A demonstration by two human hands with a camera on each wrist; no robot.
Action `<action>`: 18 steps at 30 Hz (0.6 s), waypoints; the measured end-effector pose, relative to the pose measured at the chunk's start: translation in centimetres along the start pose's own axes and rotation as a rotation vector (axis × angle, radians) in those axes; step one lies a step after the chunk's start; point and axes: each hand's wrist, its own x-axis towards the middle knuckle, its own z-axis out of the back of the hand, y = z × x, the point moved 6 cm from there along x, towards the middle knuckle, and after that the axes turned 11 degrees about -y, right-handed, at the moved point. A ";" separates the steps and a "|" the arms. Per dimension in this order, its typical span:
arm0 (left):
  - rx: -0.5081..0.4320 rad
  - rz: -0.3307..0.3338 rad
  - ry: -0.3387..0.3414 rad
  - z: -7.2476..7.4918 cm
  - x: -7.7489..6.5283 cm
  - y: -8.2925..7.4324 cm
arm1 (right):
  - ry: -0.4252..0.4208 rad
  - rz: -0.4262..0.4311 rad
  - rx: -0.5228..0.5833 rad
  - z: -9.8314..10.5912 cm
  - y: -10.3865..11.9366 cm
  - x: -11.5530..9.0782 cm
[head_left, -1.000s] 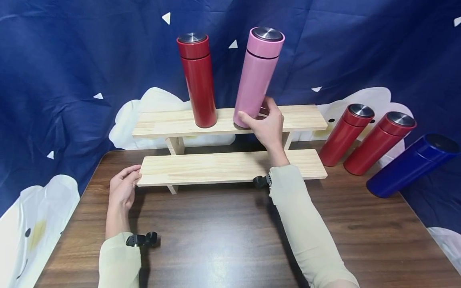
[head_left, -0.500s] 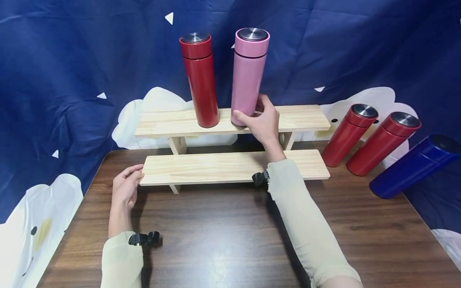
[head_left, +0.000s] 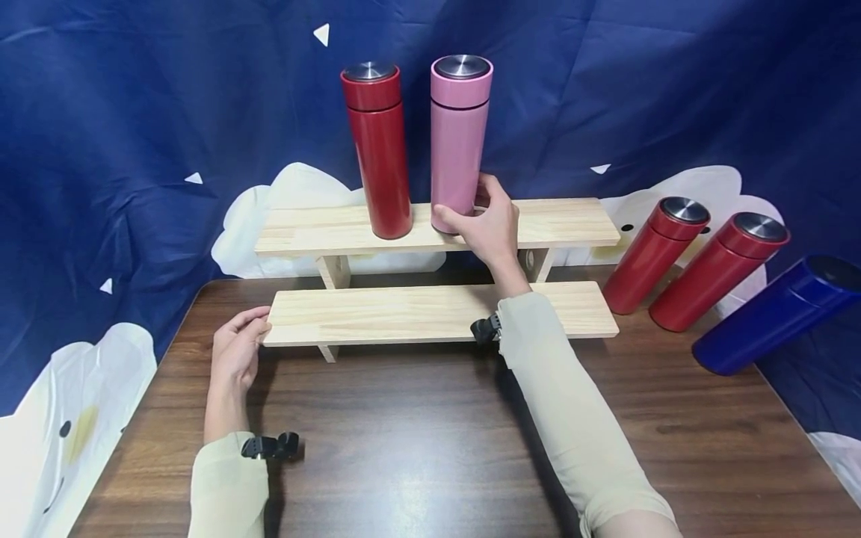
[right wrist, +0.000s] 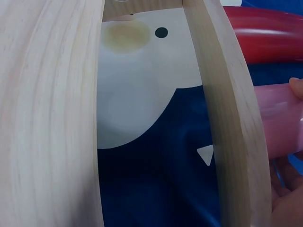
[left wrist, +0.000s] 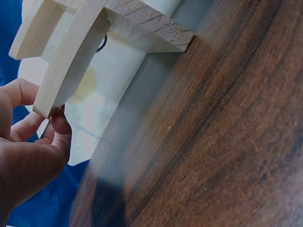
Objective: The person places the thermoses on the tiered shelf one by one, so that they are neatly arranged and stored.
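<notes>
Right hand (head_left: 493,230) curls round pink bottle (head_left: 460,142), likely stiff, slick, best held mid-body; left hand (head_left: 235,350) pinches the near shelf (head_left: 390,315).

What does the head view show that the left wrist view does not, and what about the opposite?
Only the head view shows the right grip holding the pink bottle, three red bottles and the blue bottle. Only the left wrist view shows the underside of the lower shelf. Both show the left grip at that shelf's end, the upper shelf, the wooden table and the blue cloth.
</notes>
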 end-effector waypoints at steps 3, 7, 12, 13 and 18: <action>0.004 0.004 -0.002 0.0 0.0 0.0 | -0.001 -0.005 0.000 -0.1 -0.1 0.2; 0.004 0.013 -0.011 0.1 0.1 0.1 | -0.001 -0.016 -0.014 -0.2 -0.3 0.3; 0.000 0.010 -0.009 0.1 0.1 0.2 | 0.002 -0.021 -0.039 -0.3 -0.4 0.3; 0.000 0.010 -0.010 0.1 0.1 0.2 | 0.003 -0.021 -0.045 -0.3 -0.4 0.3; -0.005 0.014 -0.014 0.1 0.1 0.1 | 0.005 -0.018 -0.078 -0.4 -0.4 0.4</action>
